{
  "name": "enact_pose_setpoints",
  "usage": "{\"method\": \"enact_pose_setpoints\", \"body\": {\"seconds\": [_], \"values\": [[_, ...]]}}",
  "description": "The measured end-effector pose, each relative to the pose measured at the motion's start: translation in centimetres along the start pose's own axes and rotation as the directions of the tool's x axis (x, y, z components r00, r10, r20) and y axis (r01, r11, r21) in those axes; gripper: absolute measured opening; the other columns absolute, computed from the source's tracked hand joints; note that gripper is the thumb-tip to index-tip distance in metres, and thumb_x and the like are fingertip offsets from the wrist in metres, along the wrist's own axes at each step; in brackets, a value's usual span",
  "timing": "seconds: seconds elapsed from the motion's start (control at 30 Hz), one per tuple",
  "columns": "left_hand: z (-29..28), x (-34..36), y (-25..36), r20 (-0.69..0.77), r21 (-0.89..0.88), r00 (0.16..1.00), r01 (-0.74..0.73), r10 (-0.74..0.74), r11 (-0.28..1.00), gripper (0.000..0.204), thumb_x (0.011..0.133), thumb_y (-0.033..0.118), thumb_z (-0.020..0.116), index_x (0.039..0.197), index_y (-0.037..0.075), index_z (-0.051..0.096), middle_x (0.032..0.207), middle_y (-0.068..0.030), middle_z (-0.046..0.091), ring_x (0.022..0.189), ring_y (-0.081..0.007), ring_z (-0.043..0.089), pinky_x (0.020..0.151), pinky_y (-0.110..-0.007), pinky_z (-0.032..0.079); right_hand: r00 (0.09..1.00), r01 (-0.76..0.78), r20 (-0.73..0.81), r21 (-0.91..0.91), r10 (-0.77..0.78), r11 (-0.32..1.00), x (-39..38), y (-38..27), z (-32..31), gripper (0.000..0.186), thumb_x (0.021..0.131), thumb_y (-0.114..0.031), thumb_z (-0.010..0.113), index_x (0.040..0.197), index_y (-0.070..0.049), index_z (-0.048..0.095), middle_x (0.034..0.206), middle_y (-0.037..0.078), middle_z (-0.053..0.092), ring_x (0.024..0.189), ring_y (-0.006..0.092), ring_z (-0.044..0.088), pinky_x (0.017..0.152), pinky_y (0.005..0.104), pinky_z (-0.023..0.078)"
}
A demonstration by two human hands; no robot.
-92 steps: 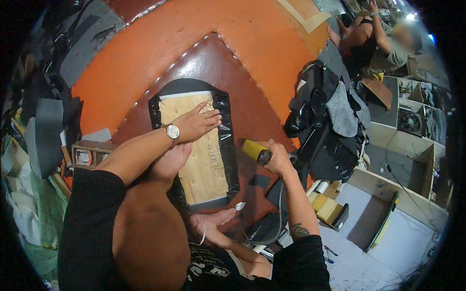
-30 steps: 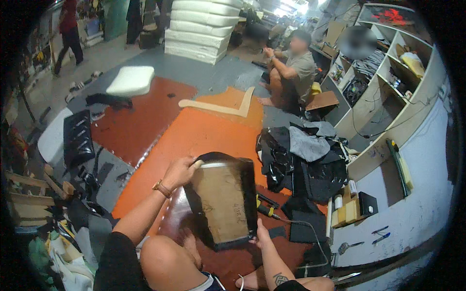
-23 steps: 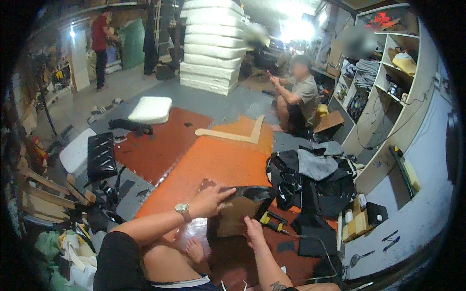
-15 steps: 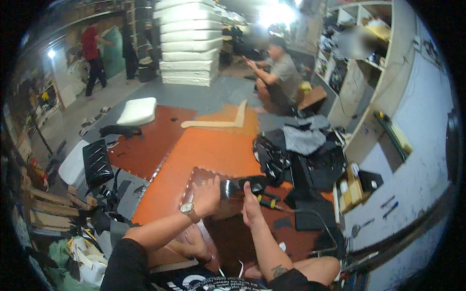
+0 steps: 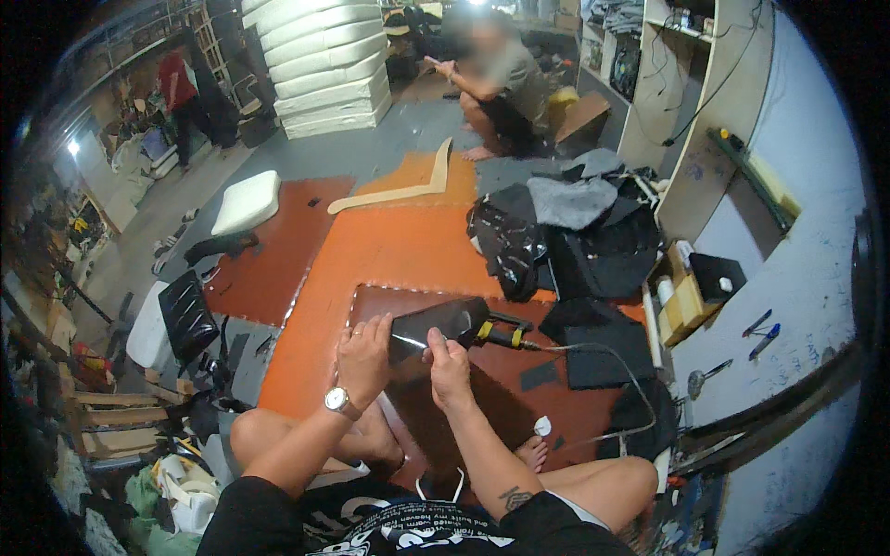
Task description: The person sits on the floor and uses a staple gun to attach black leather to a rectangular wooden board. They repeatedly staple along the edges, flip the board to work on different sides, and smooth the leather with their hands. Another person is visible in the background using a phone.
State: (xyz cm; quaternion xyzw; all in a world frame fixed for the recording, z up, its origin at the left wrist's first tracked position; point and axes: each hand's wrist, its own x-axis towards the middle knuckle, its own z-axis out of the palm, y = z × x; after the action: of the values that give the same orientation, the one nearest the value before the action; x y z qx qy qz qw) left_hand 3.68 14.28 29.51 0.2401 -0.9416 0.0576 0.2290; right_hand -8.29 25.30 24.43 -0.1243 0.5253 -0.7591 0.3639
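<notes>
A glossy black upholstered panel (image 5: 428, 326) is held in front of me, low over a brown sheet with a stitched-looking edge. My left hand (image 5: 363, 360) grips its left end, fingers laid together over the edge. On the near edge, my right hand (image 5: 449, 372) pinches the panel, thumb on top and its other fingers partly hidden. Just beyond the panel's right end lies a black and yellow air tool (image 5: 505, 334), joined to a thin hose (image 5: 603, 352). Neither hand touches that tool.
Orange and brown sheets (image 5: 399, 241) cover the floor ahead, with an angled wooden piece (image 5: 408, 193) on them. Black fabric (image 5: 603, 250) is heaped at right. White foam cushions (image 5: 324, 65) stand stacked behind. A person (image 5: 501, 88) squats beyond; another is at far left.
My view has tilted downward. My right hand has shifted left along the panel, its thumb now lying over the near edge. The air tool shows more fully at the panel's right end.
</notes>
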Motion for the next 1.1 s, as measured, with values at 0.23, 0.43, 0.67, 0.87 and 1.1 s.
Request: {"method": "enact_pose_setpoints", "body": {"seconds": [0.23,0.43,0.67,0.87,1.1], "values": [[0.2,-0.2,0.0,-0.066,0.117,0.995,-0.065,0.073,0.991,0.061,0.08,0.003,0.066,0.141,0.004,0.059,0.135,-0.0122,0.065,0.121,-0.0299,0.063,0.103,-0.048,0.045,0.999,0.04,-0.019,-0.047,-0.041,0.998,-0.1,3.0,-0.6,0.049,0.104,-0.049,0.065,0.072,-0.013,0.057,0.075,-0.006,0.052,0.073,0.007,0.045,0.068,0.0268,0.037],[0.4,2.7,0.3,0.041,0.141,0.997,0.06,-0.067,0.988,0.072,0.077,0.012,0.078,0.145,0.004,0.055,0.146,-0.014,0.058,0.12,-0.0319,0.062,0.097,-0.047,0.046,0.994,0.068,0.081,0.017,-0.07,0.998,5.5,4.7,-0.6,0.046,0.105,-0.05,0.064,0.073,-0.018,0.053,0.079,-0.01,0.045,0.072,0.005,0.037,0.063,0.0261,0.031],[-0.9,7.4,1.8,0.352,0.073,0.923,0.137,-0.154,0.988,0.077,0.084,0.037,0.079,0.147,0.002,0.053,0.127,-0.0163,0.064,0.117,-0.0347,0.064,0.096,-0.055,0.047,0.991,0.11,0.062,0.103,-0.117,0.989,8.6,4.5,-0.5,0.053,0.103,-0.056,0.065,0.069,-0.016,0.056,0.07,-0.008,0.044,0.067,0.0068,0.038,0.061,0.0288,0.032],[1.0,15.0,-6.0,0.786,-0.413,0.614,0.431,0.074,0.802,0.068,0.104,0.054,0.057,0.149,0.004,0.053,0.147,-0.0202,0.059,0.128,-0.0356,0.063,0.104,-0.044,0.05,0.985,0.159,0.064,0.051,-0.162,0.986,8.1,5.5,2.1,0.052,0.106,-0.049,0.063,0.068,-0.014,0.056,0.07,-0.009,0.044,0.068,0.0058,0.037,0.06,0.0279,0.031],[3.9,13.1,-6.5,0.535,-0.457,0.822,0.089,0.194,0.885,0.065,0.099,0.054,0.064,0.147,0.011,0.058,0.13,-0.0237,0.069,0.122,-0.0398,0.065,0.1,-0.046,0.052,0.977,0.157,0.146,-0.003,-0.155,0.988,8.3,5.3,1.8,0.051,0.108,-0.044,0.06,0.071,-0.01,0.054,0.071,-0.008,0.043,0.069,0.0071,0.038,0.06,0.0312,0.031]]}}
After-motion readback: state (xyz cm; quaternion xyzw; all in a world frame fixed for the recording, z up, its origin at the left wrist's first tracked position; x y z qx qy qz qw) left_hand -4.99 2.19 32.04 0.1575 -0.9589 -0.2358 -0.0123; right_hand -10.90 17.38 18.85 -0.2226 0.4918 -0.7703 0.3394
